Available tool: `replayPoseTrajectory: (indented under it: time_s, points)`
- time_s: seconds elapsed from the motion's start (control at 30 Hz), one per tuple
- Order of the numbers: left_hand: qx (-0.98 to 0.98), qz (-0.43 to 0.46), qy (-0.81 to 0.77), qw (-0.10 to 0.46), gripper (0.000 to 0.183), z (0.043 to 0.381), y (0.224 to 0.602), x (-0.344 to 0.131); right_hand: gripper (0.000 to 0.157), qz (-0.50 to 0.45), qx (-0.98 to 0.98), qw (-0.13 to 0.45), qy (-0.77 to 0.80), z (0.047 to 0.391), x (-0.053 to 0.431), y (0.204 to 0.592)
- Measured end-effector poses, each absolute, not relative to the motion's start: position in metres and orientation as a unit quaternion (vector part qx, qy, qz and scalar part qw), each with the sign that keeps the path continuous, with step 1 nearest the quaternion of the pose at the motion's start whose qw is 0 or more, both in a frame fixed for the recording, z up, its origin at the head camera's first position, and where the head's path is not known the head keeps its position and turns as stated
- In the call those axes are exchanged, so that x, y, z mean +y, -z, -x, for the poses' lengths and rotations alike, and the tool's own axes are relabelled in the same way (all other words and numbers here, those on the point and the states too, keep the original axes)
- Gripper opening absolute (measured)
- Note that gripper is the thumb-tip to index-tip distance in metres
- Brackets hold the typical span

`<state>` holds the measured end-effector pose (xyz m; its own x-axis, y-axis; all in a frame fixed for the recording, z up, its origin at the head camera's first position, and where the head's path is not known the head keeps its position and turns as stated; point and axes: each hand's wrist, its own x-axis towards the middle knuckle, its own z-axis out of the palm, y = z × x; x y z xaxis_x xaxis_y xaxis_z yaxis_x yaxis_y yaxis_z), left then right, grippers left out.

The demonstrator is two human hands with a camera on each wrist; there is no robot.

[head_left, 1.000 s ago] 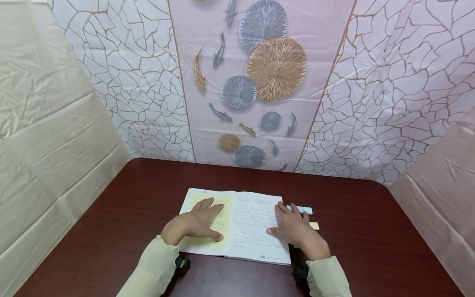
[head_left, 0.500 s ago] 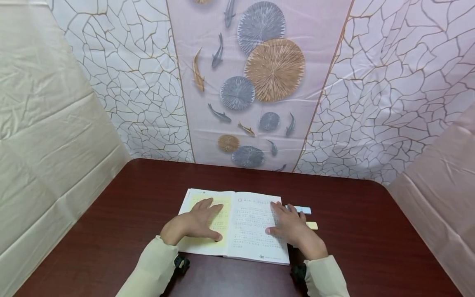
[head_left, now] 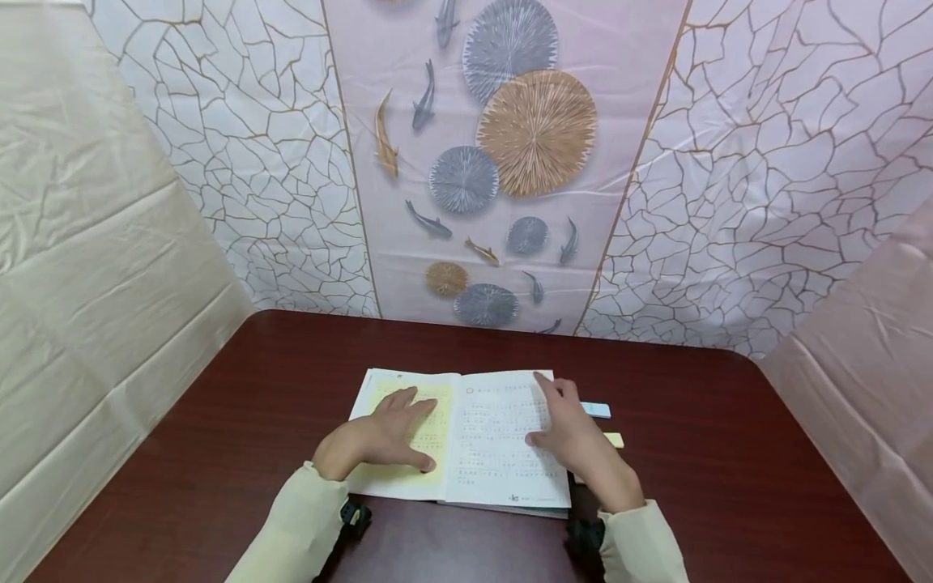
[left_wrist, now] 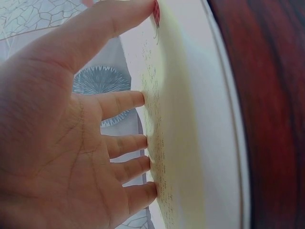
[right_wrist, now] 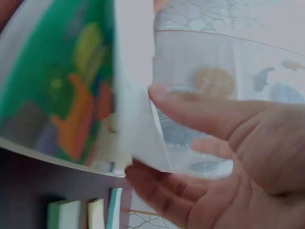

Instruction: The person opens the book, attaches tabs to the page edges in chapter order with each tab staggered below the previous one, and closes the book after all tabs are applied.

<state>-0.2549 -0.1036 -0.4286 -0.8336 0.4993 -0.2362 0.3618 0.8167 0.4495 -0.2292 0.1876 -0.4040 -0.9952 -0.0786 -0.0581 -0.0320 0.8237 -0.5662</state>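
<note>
- One book [head_left: 453,453] lies open on one table [head_left: 240,453], midway between left and right; its left page [head_left: 437,441] is mostly yellow, its right page [right_wrist: 136,71] lifted.
- Two hands: the left hand [head_left: 386,433] is spread, fingertips touching the left page; the right hand [head_left: 578,437] pinches the lifted page between thumb and fingers.
- Two blocks show clearly right of the book from the head: a blue block [head_left: 596,410] on the far side, a yellow block [head_left: 615,440] nearer. The right wrist view counts three, adding a green block [right_wrist: 64,214].
- Only the right wrist view shows one colourful picture [right_wrist: 78,100] beneath the lifted page.
- Only the left wrist view clearly shows one red mark [left_wrist: 157,15] at the left thumb tip.
</note>
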Motion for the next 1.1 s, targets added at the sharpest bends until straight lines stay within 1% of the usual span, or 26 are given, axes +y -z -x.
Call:
replayPoseTrajectory:
  time_s: [0.17, 0.27, 0.33, 0.43, 0.53, 0.67, 0.73, 0.77, 0.87, 0.93, 0.97, 1.03, 1.1]
  points:
    - [0.935, -0.232, -0.205, 0.172, 0.097, 0.255, 0.428, -0.105, 0.096, -0.008, 0.929, -0.01, 0.369, 0.228, 0.195, 0.389]
    - [0.937, -0.23, -0.205, 0.163, 0.097, 0.255, 0.428, -0.103, 0.094, -0.029, 0.917, -0.022, 0.397, 0.228, 0.196, 0.385]
    - [0.939, -0.233, -0.2, 0.153, 0.094, 0.255, 0.427, -0.1, 0.089, -0.037, 0.915, -0.022, 0.4, 0.229, 0.196, 0.386]
    - [0.935, -0.261, -0.2, 0.136, 0.086, 0.254, 0.426, -0.094, 0.078, -0.041, 0.92, -0.026, 0.388, 0.23, 0.195, 0.388]
    - [0.918, -0.31, -0.211, 0.129, 0.076, 0.253, 0.423, -0.088, 0.062, -0.037, 0.923, -0.036, 0.38, 0.231, 0.193, 0.391]
    - [0.903, -0.353, -0.202, 0.137, 0.072, 0.249, 0.42, -0.081, 0.038, -0.024, 0.921, -0.042, 0.387, 0.23, 0.192, 0.392]
    - [0.904, -0.356, -0.189, 0.141, 0.071, 0.246, 0.419, -0.079, 0.033, -0.015, 0.912, -0.032, 0.409, 0.228, 0.191, 0.392]
    - [0.905, -0.357, -0.185, 0.141, 0.07, 0.245, 0.419, -0.078, 0.033, -0.012, 0.904, -0.022, 0.427, 0.227, 0.19, 0.391]
    - [0.902, -0.368, -0.184, 0.131, 0.065, 0.245, 0.421, -0.076, 0.041, -0.009, 0.858, 0.023, 0.512, 0.226, 0.187, 0.389]
    - [0.898, -0.38, -0.186, 0.12, 0.062, 0.246, 0.423, -0.075, 0.043, -0.006, 0.824, 0.059, 0.563, 0.226, 0.184, 0.389]
    - [0.896, -0.388, -0.186, 0.114, 0.06, 0.247, 0.424, -0.075, 0.043, -0.001, 0.813, 0.074, 0.577, 0.226, 0.182, 0.39]
    - [0.891, -0.4, -0.187, 0.105, 0.056, 0.249, 0.426, -0.075, 0.036, 0.02, 0.813, 0.088, 0.575, 0.226, 0.177, 0.395]
    - [0.891, -0.401, -0.187, 0.102, 0.05, 0.252, 0.428, -0.077, 0.028, 0.062, 0.835, 0.078, 0.541, 0.225, 0.17, 0.401]
